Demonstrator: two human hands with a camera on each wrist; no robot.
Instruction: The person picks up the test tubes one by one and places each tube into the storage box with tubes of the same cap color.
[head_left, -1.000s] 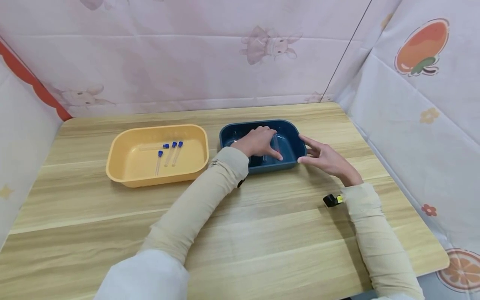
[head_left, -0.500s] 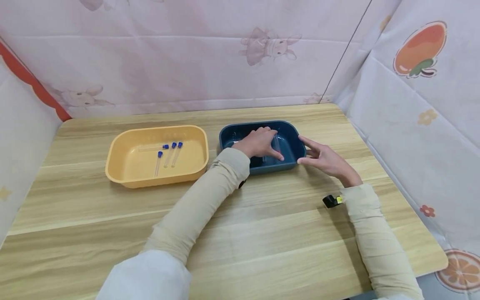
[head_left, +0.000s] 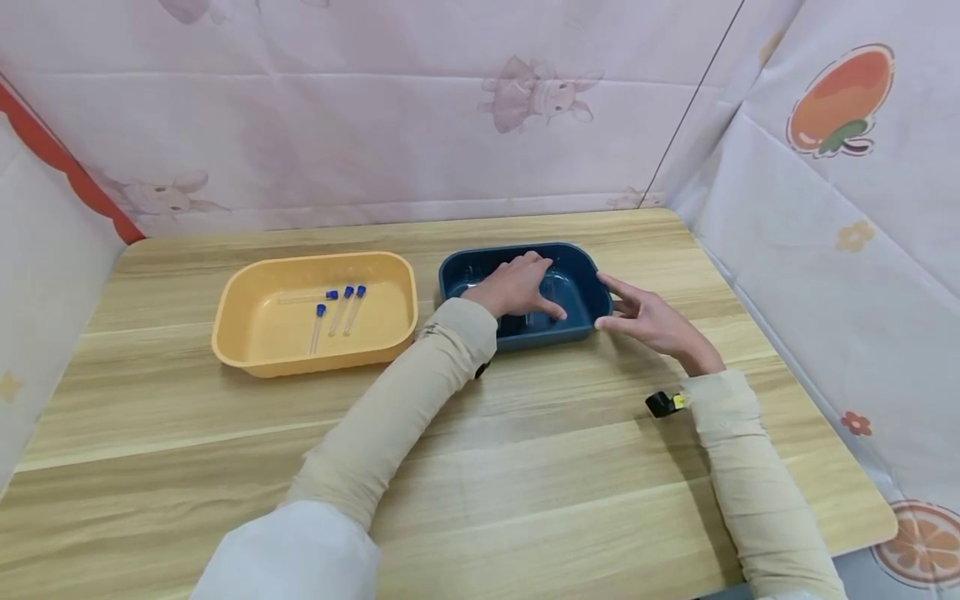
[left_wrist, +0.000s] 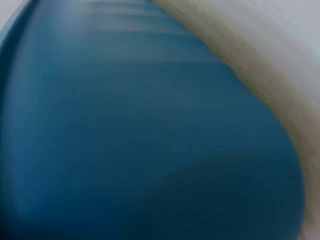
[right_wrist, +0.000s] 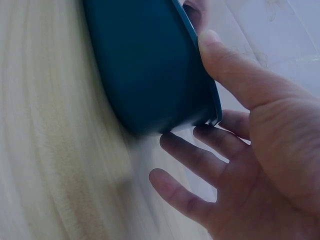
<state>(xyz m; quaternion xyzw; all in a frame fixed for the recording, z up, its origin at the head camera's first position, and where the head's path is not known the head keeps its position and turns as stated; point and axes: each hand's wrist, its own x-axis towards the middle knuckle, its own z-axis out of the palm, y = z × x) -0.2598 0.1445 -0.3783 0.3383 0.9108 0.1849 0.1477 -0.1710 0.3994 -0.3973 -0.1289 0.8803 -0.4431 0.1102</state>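
In the head view, my left hand (head_left: 517, 287) reaches down into a dark blue tray (head_left: 577, 332), thumb spread toward the tray's right side. Its fingertips are hidden, so what it touches or holds does not show. Clear shiny shapes lie partly hidden beneath it. My right hand (head_left: 651, 321) holds the tray's right end, thumb at the near corner and forefinger at the far side. The right wrist view has that thumb on the rim, some fingers against the end wall and the lowest finger apart from it. Only the tray's blurred blue wall and a sleeve fill the left wrist view.
A yellow tray (head_left: 258, 360) stands to the left of the blue one. Several clear tubes with blue caps (head_left: 337, 310) lie in it. Both trays sit on a wooden table (head_left: 540, 467), with patterned cloth walls (head_left: 375, 142) behind and at the sides.
Both hands and trays stay almost in place. A clear tube seen between my left thumb and forefinger earlier no longer shows there.
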